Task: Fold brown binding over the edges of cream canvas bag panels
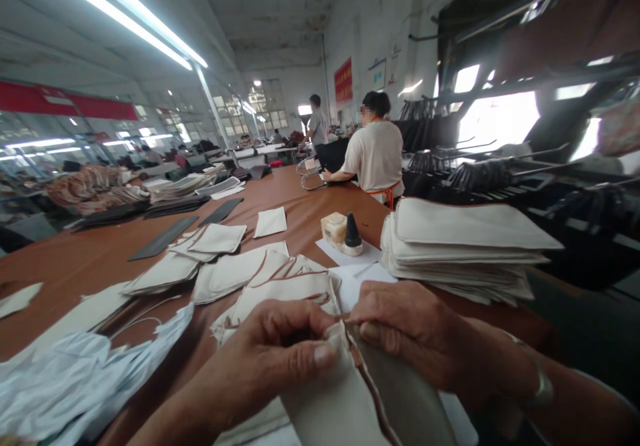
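Note:
Between my two hands is a cream fabric panel (pixel 333 399) with a brown-edged seam or opening running down its middle. My left hand (pixel 280 346) pinches its top edge between thumb and fingers, left of the seam. On the other side of the seam, my right hand (pixel 405 326) grips the same edge with its fingers curled over. The panel's lower end runs out of view. Just beyond my hands lie several loose cream fabric pieces (pixel 295 288), some brown-edged. A tall stack of cream panels (pixel 470 223) stands to the right, past my right hand.
A brown-covered table (pixel 320 196) stretches away from me. On it sit a cream block (pixel 334 227) and a black cone (pixel 353 231). Crumpled white-blue cloth (pixel 75 379) lies at the near left, dark strips (pixel 163 238) farther off. A co-worker (pixel 377 149) works along the right edge.

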